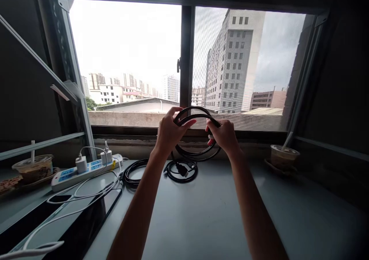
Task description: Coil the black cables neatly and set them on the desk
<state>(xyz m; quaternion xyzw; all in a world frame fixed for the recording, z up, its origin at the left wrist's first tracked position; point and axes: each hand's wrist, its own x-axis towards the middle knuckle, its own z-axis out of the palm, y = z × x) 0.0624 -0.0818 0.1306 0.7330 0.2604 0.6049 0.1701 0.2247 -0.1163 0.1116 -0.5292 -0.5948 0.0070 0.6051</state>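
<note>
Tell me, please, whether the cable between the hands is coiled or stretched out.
Coiled: the black cable forms overlapping loops, held up by the left hand and right hand.

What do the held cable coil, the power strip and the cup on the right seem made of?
Cable coil: probably rubber or soft plastic sheathing, black, slightly glossy; it bends in smooth loops with light streaks.
Power strip: likely hard plastic, white with blue socket areas; its edges look moulded.
Cup: perhaps thin clear plastic; brownish contents show through, but dim light leaves glass possible.
</note>
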